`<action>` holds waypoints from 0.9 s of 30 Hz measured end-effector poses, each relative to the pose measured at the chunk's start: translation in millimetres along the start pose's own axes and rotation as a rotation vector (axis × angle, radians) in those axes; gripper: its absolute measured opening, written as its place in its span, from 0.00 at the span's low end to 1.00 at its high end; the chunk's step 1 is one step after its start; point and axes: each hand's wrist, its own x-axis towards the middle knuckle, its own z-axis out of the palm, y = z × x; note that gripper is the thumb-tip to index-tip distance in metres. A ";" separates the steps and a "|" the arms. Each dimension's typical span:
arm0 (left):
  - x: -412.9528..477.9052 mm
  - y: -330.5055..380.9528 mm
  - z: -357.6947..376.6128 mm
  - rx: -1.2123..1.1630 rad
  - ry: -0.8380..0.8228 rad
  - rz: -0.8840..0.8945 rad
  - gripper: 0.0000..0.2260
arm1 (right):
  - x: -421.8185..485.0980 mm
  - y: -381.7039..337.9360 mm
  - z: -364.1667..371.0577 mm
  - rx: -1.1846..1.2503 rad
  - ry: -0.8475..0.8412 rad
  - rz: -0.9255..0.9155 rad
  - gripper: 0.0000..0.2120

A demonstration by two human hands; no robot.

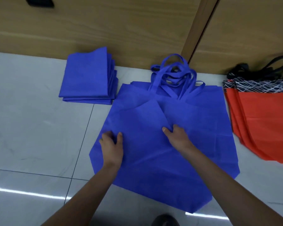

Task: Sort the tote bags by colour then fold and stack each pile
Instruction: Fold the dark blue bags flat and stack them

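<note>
Two hands work the top blue tote bag (153,152) at frame centre. The right hand (176,136) pinches a folded-over flap, and the left hand (112,144) grips the left edge, likely steadying it. The folded blue stack (87,75) lies upper left, the red bags (260,124) right.

Even, cool light with soft shadows. A bright glare streak crosses the near floor (28,192). Slight overall blur; edges bowed by the wide lens.
</note>
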 end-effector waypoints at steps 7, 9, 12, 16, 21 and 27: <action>25.9 37.5 -45.9 -0.247 -0.028 0.111 0.19 | -45.5 -56.7 3.0 0.497 0.060 -0.305 0.19; 44.2 52.8 -63.7 -0.265 0.009 0.129 0.23 | -40.2 -90.5 15.7 0.564 0.057 -0.358 0.15; 83.5 63.3 -93.6 -0.154 0.153 0.213 0.26 | -24.1 -148.0 39.6 0.592 0.049 -0.438 0.09; 148.6 66.4 -127.6 0.057 0.250 0.266 0.28 | 10.2 -209.4 74.3 0.596 0.048 -0.479 0.04; 219.8 53.2 -135.5 0.131 0.054 0.225 0.26 | 57.2 -233.6 107.9 0.488 0.167 -0.451 0.15; 250.2 32.7 -116.4 0.033 -0.054 0.067 0.27 | 95.4 -217.2 129.4 0.184 0.196 -0.335 0.31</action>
